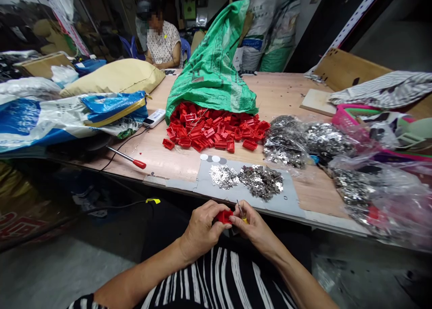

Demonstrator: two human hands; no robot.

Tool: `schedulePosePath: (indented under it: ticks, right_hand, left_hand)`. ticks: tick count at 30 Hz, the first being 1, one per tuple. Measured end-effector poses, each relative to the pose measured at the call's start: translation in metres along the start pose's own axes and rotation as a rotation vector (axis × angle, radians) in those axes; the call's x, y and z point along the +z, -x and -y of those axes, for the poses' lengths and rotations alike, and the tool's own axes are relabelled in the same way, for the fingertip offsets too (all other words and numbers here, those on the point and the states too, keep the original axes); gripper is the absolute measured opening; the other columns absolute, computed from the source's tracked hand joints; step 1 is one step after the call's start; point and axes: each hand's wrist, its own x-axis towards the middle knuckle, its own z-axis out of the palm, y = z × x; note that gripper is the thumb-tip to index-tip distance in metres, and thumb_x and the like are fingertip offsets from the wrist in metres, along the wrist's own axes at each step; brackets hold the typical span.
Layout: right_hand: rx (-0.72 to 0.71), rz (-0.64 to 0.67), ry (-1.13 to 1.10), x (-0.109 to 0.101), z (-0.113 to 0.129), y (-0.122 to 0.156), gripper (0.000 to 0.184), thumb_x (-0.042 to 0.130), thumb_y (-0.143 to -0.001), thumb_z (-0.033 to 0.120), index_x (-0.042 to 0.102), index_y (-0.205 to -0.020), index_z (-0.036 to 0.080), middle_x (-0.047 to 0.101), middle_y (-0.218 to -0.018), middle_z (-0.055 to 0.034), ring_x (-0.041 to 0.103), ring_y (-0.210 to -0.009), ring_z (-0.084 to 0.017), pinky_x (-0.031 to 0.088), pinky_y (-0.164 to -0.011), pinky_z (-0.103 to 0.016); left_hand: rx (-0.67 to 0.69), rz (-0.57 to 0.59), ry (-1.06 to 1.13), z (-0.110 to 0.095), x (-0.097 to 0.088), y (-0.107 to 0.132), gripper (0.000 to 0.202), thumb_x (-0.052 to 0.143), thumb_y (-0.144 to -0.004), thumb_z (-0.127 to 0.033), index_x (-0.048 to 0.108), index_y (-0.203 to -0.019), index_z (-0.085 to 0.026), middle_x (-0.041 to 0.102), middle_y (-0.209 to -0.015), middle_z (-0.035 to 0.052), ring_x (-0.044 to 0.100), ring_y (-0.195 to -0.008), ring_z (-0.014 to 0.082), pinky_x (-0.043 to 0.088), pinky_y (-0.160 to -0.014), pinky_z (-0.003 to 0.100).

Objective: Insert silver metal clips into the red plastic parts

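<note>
Between the fingers of my left hand, just in front of the table edge, is a small red plastic housing. My right hand is closed around a thin tool with a yellow handle and a narrow metal tip pointing up; its exact kind is unclear. The right thumb also touches the red housing. Beyond my hands, a grey mat bears a bright heap of small metal pieces and a darker heap. Behind it, many red housings spill from a green woven sack.
Clear bags of metal pieces lie to the right, near a pink basket. A red-handled rod juts over the left table edge. Sacks cover the table's left side. Another person sits across the table.
</note>
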Motion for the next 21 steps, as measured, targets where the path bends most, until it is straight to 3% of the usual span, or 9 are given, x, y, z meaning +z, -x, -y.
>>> schedulePosePath:
  ticks: [8,16,19,21]
  right_hand:
    - [0.120,0.150,-0.172,-0.004,0.004,0.010,0.047,0.066,-0.076,0.057,0.043,-0.098,0.023,0.046,-0.076,0.0055,0.029,-0.050,-0.005,0.018,-0.046,-0.020]
    - [0.177,0.203,-0.338,0.006,0.000,0.012,0.047,0.073,-0.072,0.052,0.046,-0.097,0.023,0.042,-0.067,0.0076,0.026,-0.048,-0.004,0.015,-0.045,-0.020]
    - [0.145,0.227,-0.291,0.011,0.006,0.007,0.044,0.070,-0.074,0.052,0.047,-0.098,0.023,0.045,-0.067,0.0070,0.028,-0.047,-0.005,0.019,-0.044,-0.019]
    - [0.089,0.200,-0.132,0.012,0.015,-0.001,0.040,0.066,-0.078,0.050,0.049,-0.101,0.023,0.053,-0.075,0.0036,0.039,-0.051,-0.007,0.028,-0.045,-0.020]
  left_hand:
    - [0.029,0.060,0.015,0.000,0.000,0.005,0.025,0.068,-0.078,-0.024,0.072,-0.102,-0.024,0.067,-0.092,0.0083,0.057,-0.084,0.0216,0.043,-0.080,0.031]
    - [0.071,0.096,0.080,0.014,-0.017,0.009,0.029,0.072,-0.074,-0.023,0.072,-0.104,-0.024,0.070,-0.096,0.0086,0.061,-0.089,0.0220,0.046,-0.083,0.031]
    - [0.047,0.053,0.137,0.022,-0.024,0.010,0.027,0.075,-0.071,-0.024,0.073,-0.098,-0.022,0.069,-0.093,0.0078,0.062,-0.086,0.0209,0.047,-0.080,0.029]
    - [-0.018,-0.018,0.211,0.027,-0.025,0.009,0.025,0.075,-0.072,-0.025,0.072,-0.096,-0.020,0.068,-0.094,0.0071,0.062,-0.087,0.0204,0.047,-0.080,0.029]
